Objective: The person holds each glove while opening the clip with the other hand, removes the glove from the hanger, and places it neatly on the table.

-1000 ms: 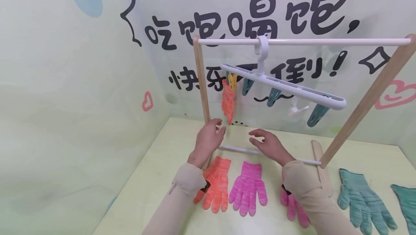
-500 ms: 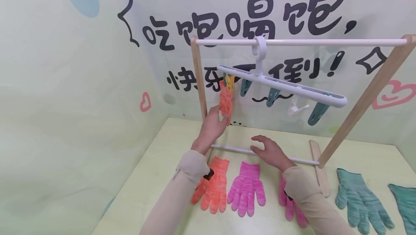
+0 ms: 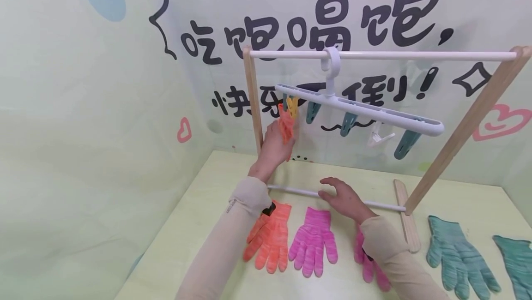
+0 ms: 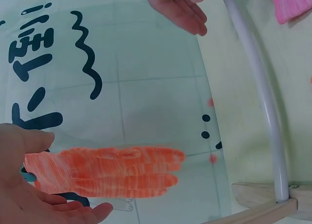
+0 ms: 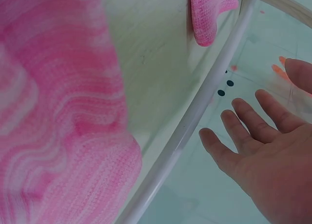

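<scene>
An orange knit glove [image 3: 286, 124] hangs fingers down from the left end of a white clip hanger [image 3: 370, 111], with a yellow clip [image 3: 293, 106] at its cuff. My left hand [image 3: 274, 147] is raised beside this glove. In the left wrist view, the thumb and fingers spread on either side of the glove's cuff end, not closed round it. My right hand [image 3: 346, 201] hovers before the rack's lower white bar, its fingers apart and holding nothing; the right wrist view shows its loosely bent fingers [image 5: 234, 131].
On the table lie another orange glove [image 3: 272, 240], a pink glove [image 3: 314, 240], a second pink one [image 3: 370, 263] partly under my right sleeve, and green gloves [image 3: 457, 256] at right. The hanger hangs from a wooden-sided rack [image 3: 465, 131], with teal clips [image 3: 348, 123] along it.
My left hand has risen from below the hanging orange glove to beside it, overlapping its lower part. My right hand has lowered slightly.
</scene>
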`<state>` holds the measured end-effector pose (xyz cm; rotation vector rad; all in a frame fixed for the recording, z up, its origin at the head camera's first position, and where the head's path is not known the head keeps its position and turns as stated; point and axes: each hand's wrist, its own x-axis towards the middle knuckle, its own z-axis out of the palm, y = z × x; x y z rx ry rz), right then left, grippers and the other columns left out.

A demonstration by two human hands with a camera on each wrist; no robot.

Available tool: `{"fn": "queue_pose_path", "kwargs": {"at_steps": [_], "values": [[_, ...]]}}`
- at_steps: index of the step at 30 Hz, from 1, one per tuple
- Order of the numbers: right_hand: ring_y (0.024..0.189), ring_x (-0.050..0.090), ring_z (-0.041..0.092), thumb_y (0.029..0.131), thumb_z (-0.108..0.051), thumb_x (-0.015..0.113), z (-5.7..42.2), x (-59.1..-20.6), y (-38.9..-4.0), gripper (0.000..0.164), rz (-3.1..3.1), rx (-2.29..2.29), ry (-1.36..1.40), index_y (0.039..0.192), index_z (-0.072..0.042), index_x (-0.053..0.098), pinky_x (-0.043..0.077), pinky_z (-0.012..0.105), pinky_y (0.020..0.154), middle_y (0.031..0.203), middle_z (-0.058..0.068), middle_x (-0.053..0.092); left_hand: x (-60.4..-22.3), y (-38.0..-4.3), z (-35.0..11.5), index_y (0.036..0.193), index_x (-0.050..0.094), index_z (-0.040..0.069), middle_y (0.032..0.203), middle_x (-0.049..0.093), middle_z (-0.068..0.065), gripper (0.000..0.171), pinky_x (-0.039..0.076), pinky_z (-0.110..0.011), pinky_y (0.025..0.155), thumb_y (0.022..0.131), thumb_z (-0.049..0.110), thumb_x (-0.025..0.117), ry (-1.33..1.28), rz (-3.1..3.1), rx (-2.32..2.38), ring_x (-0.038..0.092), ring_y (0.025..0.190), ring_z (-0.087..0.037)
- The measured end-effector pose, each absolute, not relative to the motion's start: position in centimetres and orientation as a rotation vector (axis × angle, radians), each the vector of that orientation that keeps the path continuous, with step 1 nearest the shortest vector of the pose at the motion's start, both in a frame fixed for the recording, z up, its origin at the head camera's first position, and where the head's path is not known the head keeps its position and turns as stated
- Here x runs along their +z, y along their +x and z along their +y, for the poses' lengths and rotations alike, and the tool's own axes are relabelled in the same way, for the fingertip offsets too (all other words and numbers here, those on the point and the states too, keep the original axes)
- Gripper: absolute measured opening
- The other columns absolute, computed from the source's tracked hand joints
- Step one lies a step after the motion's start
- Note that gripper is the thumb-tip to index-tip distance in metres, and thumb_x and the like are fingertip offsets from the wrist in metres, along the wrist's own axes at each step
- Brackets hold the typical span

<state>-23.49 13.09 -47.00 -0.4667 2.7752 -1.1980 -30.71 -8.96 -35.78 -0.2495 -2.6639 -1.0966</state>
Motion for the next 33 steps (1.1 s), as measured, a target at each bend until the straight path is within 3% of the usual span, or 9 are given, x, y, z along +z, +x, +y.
{"fn": "queue_pose_path", "kwargs": {"at_steps": [5, 11, 18, 21, 27, 33], "values": [[0.145, 0.046, 0.048, 0.103, -0.022, 0.064, 13.0, -47.2, -23.3, 0.046, 2.772, -1.208, -0.472, 0.141, 0.002, 0.058, 0.037, 0.062, 0.12, 0.147, 0.027, 0.058, -35.6, -31.1, -8.9, 0.151, 0.036, -0.001, 0.152, 0.043, -0.022, 0.062, 0.044, -0.049, 0.118, 0.103, 0.023, 0.064, -0.191, -2.733, -1.092, 0.047, 0.136, -0.036], [0.149, 0.041, 0.049, 0.103, -0.024, 0.063, 13.2, -47.5, -23.2, 0.046, 2.743, -1.2, -0.433, 0.142, 0.0, 0.058, 0.034, 0.064, 0.121, 0.151, 0.027, 0.054, -35.6, -31.9, -8.7, 0.15, 0.036, -0.001, 0.151, 0.044, -0.022, 0.058, 0.043, -0.049, 0.12, 0.105, 0.027, 0.06, -0.198, -2.711, -1.111, 0.047, 0.137, -0.037], [0.147, 0.043, 0.049, 0.103, -0.024, 0.064, 13.3, -47.8, -22.9, 0.045, 2.725, -1.218, -0.433, 0.141, 0.0, 0.059, 0.036, 0.064, 0.12, 0.15, 0.026, 0.055, -35.8, -33.1, -8.5, 0.161, 0.017, 0.003, 0.154, 0.04, -0.02, 0.086, 0.04, -0.048, 0.123, 0.097, 0.019, 0.072, -0.082, -2.695, -1.231, 0.045, 0.142, -0.035], [0.145, 0.046, 0.048, 0.103, -0.024, 0.064, 13.3, -48.0, -22.9, 0.044, 2.731, -1.228, -0.441, 0.139, 0.0, 0.06, 0.038, 0.063, 0.119, 0.148, 0.024, 0.057, -35.9, -33.7, -8.5, 0.162, 0.014, 0.006, 0.156, 0.04, -0.017, 0.09, 0.042, -0.045, 0.122, 0.096, 0.018, 0.073, -0.078, -2.663, -1.275, 0.044, 0.143, -0.031], [0.142, 0.05, 0.048, 0.102, -0.023, 0.065, 13.3, -48.2, -22.9, 0.041, 2.754, -1.227, -0.473, 0.136, 0.0, 0.062, 0.04, 0.062, 0.118, 0.144, 0.025, 0.06, -36.1, -34.1, -8.5, 0.164, 0.015, 0.01, 0.156, 0.043, -0.015, 0.093, 0.046, -0.042, 0.118, 0.093, 0.012, 0.076, -0.063, -2.611, -1.353, 0.048, 0.141, -0.028], [0.141, 0.051, 0.048, 0.102, -0.021, 0.065, 13.5, -48.4, -22.7, 0.039, 2.771, -1.226, -0.474, 0.134, 0.001, 0.064, 0.04, 0.062, 0.117, 0.142, 0.025, 0.061, -36.5, -34.0, -8.3, 0.155, 0.03, 0.008, 0.144, 0.053, -0.016, 0.078, 0.052, -0.043, 0.112, 0.092, 0.01, 0.076, -0.078, -2.567, -1.371, 0.057, 0.13, -0.029]]}}
